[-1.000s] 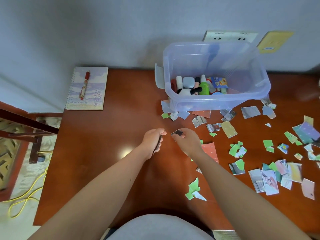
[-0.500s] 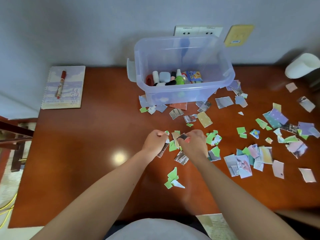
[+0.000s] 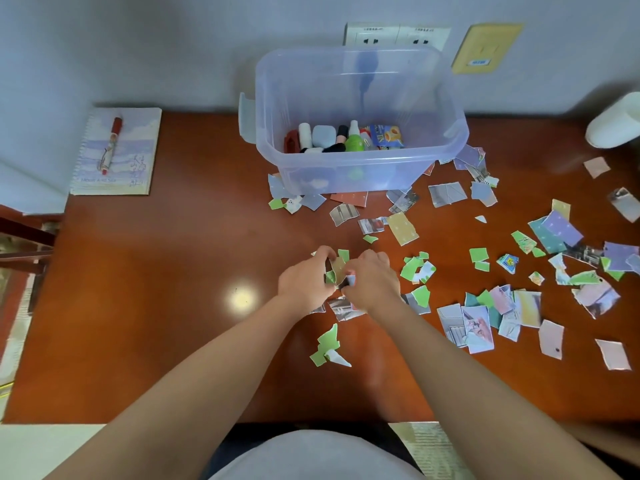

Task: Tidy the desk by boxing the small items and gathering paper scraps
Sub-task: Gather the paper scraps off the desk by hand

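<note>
Both hands meet at the middle of the brown desk. My left hand grips a small bunch of paper scraps, and my right hand pinches scraps right beside it. More torn paper scraps in green, pink, purple and photo print lie scattered over the right half of the desk. A clear plastic box stands at the back with several small items in it: little bottles, a case, a packet.
A spiral notebook with a red pen on it lies at the back left. A white roll lies at the far right edge. Green scraps lie near the front. Wall sockets sit behind the box.
The camera shifted, so the box and scraps sit elsewhere in view. My hands came closer together over the scraps, and the bunch between them has grown.
</note>
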{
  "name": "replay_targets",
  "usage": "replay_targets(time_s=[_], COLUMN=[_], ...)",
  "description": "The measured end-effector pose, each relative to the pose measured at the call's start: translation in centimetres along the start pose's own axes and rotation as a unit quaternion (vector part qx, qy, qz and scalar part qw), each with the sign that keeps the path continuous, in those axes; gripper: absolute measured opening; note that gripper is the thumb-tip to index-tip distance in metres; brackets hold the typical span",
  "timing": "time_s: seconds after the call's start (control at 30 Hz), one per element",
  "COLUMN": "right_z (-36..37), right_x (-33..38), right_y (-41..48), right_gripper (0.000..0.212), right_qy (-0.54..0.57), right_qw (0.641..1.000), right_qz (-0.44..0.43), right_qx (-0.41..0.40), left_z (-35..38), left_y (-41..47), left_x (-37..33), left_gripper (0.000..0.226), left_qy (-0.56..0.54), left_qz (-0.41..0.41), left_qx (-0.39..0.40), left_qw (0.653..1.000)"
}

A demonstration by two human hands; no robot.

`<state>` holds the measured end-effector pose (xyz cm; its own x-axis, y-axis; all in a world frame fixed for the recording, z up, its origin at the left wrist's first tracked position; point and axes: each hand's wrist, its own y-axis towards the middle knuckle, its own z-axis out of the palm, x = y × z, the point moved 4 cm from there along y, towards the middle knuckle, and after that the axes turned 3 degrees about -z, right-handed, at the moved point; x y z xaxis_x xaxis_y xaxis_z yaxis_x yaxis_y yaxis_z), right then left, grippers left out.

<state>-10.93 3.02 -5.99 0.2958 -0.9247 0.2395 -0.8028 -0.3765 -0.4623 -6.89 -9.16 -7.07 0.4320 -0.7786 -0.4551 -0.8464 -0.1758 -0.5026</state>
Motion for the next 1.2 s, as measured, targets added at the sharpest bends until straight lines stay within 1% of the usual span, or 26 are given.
replay_targets(time_s=[0.1, 0.23, 0.3, 0.37, 0.47, 0.5, 0.57, 0.63, 0.73, 0.8, 0.9, 0.97, 1.03, 1.2], right_z=[0.3, 0.4, 0.7, 1.0, 1.1, 1.1, 1.1, 1.0, 0.6, 0.3, -0.4, -1.0, -1.4, -1.9], right_x=[-0.1, -0.3, -0.3, -0.2, -0.5, -0.7, -1.0, -1.2, -1.5, -1.6, -1.2, -0.6, 0.4, 3.6], right_y=[0.0, -0.1, -0.2, -0.2, -0.2, -0.3, -0.3, -0.3, -0.5, -0.7, -1.0, -1.2, -1.3, -1.6], right_gripper=[0.038, 0.062, 0.068, 0.063, 0.035, 0.03, 0.026, 0.022, 0.02, 0.017, 0.016, 0.017, 0.02, 0.018], right_qy=[0.071, 0.14, 0.147, 0.155, 0.16, 0.166, 0.187, 0.219, 0.316, 0.394, 0.488, 0.528, 0.547, 0.558], right_qw=[0.997, 0.99, 0.989, 0.988, 0.987, 0.986, 0.982, 0.975, 0.946, 0.915, 0.864, 0.841, 0.83, 0.825], right_qz=[0.008, 0.016, 0.015, 0.014, 0.017, 0.019, 0.024, 0.031, 0.065, 0.087, 0.114, 0.113, 0.102, 0.064], right_qx=[0.0, -0.029, -0.021, 0.001, 0.017, 0.02, 0.029, 0.027, 0.022, 0.03, 0.038, 0.039, 0.04, 0.063], left_z=[0.2, 0.5, 0.7, 0.8, 1.0, 1.1, 1.3, 1.4, 1.1, 0.8, 0.0, -0.4, -0.7, -1.5], left_y=[0.1, 0.1, 0.1, 0.0, -0.1, -0.1, -0.3, -0.5, -0.9, -1.3, -2.1, -2.7, -3.4, -5.4], left_x=[0.1, 0.3, 0.4, 0.4, 0.6, 0.7, 0.8, 0.9, 1.0, 1.0, 0.9, 0.9, 1.0, 2.2], left_gripper=[0.024, 0.016, 0.014, 0.013, 0.009, 0.011, 0.011, 0.008, 0.009, 0.012, 0.01, 0.014, 0.013, 0.019], left_qy=[-0.005, -0.011, -0.016, -0.019, -0.025, -0.025, -0.046, -0.108, -0.231, -0.313, -0.418, -0.458, -0.477, -0.546], left_qz=[-0.012, -0.021, -0.021, -0.023, -0.036, -0.038, -0.046, -0.062, -0.093, -0.113, -0.145, -0.163, -0.175, -0.187], left_qx=[-0.007, 0.002, 0.004, 0.004, 0.004, 0.007, 0.013, 0.012, -0.007, -0.026, -0.046, -0.058, -0.071, -0.107], left_qw=[1.0, 1.0, 1.0, 1.0, 0.999, 0.999, 0.998, 0.992, 0.968, 0.943, 0.896, 0.872, 0.858, 0.81])
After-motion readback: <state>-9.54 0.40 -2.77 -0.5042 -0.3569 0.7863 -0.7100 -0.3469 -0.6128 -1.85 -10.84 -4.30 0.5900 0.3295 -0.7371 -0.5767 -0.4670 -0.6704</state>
